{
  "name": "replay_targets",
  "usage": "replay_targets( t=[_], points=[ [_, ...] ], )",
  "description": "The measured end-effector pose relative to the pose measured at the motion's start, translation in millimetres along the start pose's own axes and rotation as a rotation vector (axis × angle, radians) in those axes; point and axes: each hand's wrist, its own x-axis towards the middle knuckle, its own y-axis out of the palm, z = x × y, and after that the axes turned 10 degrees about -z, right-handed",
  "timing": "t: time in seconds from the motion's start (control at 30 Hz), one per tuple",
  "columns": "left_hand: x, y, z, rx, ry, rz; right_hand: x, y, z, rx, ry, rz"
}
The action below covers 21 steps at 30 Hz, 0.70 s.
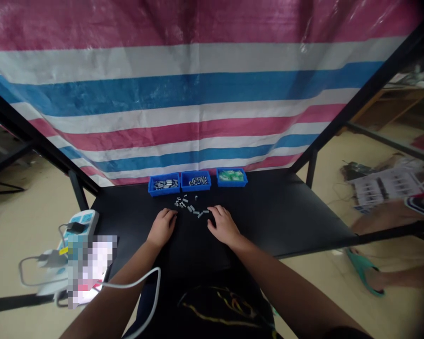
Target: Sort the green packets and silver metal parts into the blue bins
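My left hand [162,227] rests on the black table with its fingers bent and drawn together. Something small and dark is at its fingertips, too small to make out. To the right, my right hand [224,226] has thumb and index finger apart, the index fingertip at the end of a small grey cylinder [205,212]. Between the hands lie several more grey metal cylinders [191,208] in a loose line. A scatter of tiny shiny screw-like parts [180,203] lies just beyond my left hand.
Three blue bins stand at the back: one with metal cylinders [166,184], one with small metal parts [199,181], one with green-and-clear packets [231,175]. A power strip [81,223] and a white cable [134,284] are at left. A person's sandalled foot [372,278] shows at right.
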Motion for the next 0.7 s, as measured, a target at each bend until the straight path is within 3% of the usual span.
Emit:
replay_targets(
  t=[0.47, 0.7],
  points=[
    [9, 8.7, 1, 0.059, -0.008, -0.016, 48, 25, -10, 0.052, -0.005, 0.050],
    [16, 11.2, 2, 0.093, -0.009, 0.016, 56, 27, -28, 0.379, 0.088, -0.042]
  ],
)
